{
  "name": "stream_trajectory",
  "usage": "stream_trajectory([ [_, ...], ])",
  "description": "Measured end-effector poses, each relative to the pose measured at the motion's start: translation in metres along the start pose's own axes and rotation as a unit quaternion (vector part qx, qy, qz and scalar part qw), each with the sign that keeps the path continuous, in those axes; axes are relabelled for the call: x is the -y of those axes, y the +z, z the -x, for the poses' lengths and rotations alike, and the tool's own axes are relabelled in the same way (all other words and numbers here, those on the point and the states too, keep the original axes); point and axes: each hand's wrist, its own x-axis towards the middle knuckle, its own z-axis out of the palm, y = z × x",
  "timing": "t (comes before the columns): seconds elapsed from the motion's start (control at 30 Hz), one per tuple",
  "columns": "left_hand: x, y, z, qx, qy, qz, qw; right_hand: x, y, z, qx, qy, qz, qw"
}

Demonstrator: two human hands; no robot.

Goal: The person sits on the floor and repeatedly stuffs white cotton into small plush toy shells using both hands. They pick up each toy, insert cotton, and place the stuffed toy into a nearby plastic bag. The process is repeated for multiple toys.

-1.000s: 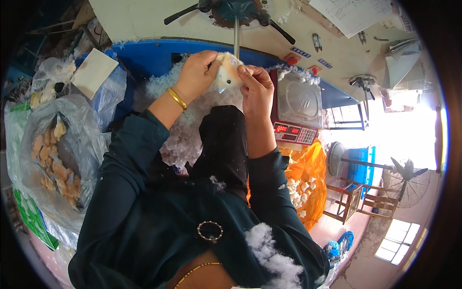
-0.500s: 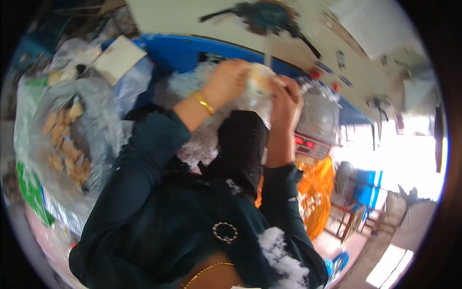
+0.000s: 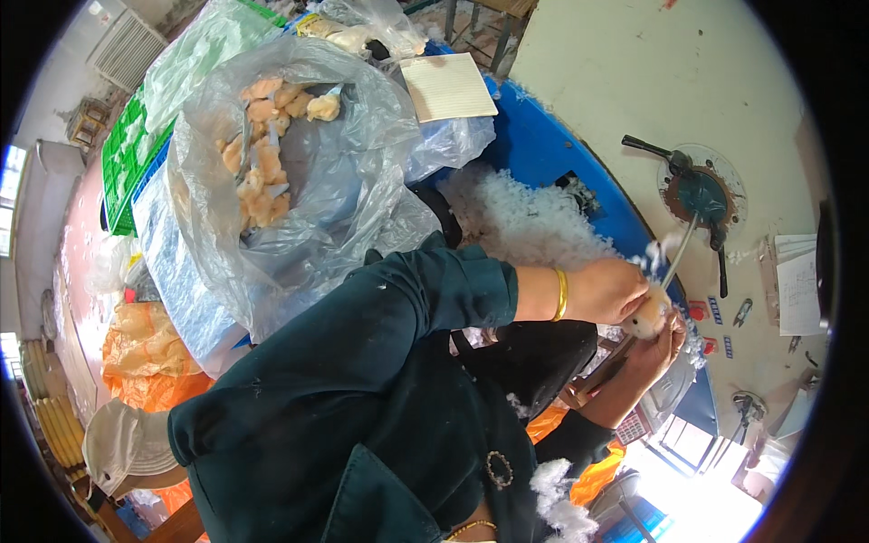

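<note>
A small cream and peach plush toy piece (image 3: 648, 313) with a dark spot like an eye is between my two hands. My left hand (image 3: 608, 288), below a gold bangle, is closed on its left side. From below and right, my right hand (image 3: 659, 351) curls its fingers around the plush. A thin metal tube (image 3: 681, 252) slants down from a round dark fixture (image 3: 700, 195) on the table and meets the plush's top edge; its end is hidden there. White fibre stuffing (image 3: 668, 244) clings beside the tube.
White stuffing (image 3: 534, 222) fills a blue tub (image 3: 561, 136) left of my hands. A clear plastic bag (image 3: 353, 163) holds several peach plush pieces (image 3: 262, 172). A beige card (image 3: 450, 86) lies beside it. Papers (image 3: 801, 285) and small tools rest on the pale table (image 3: 588, 54).
The view has turned, so the table fixture and my hands now appear farther right and the plastic bag shows more fully. Both hands still hold the plush piece at the tube.
</note>
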Motion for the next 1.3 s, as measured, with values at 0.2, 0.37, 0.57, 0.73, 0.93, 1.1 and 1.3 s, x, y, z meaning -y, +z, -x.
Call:
stream_trajectory([
  [0.2,0.061,-0.122,0.052,-0.078,-0.118,-0.218,0.966,0.063,-0.075,0.055,-0.09,0.13,0.268,0.95],
  [0.37,0.193,-0.321,0.181,-0.256,-0.393,-0.482,0.74,0.128,-0.237,0.129,0.079,0.123,0.731,0.666],
  [0.57,0.249,-0.379,0.278,-0.105,-0.463,-0.444,0.76,0.102,-0.087,0.083,0.047,0.224,0.561,0.796],
  [0.73,0.175,-0.321,0.183,-0.313,-0.255,-0.11,0.908,0.062,0.013,0.07,0.208,0.158,0.47,0.843],
  [0.93,0.037,-0.194,0.075,0.023,-0.188,0.132,0.973,0.031,0.153,0.06,0.34,-0.044,0.334,0.878],
  [1.1,0.003,-0.123,0.033,0.07,-0.259,0.411,0.871,0.017,0.129,0.047,0.302,0.088,0.281,0.907],
  [1.3,-0.007,-0.043,0.045,-0.004,-0.308,0.515,0.8,0.032,0.075,0.06,0.145,0.165,0.195,0.956],
])
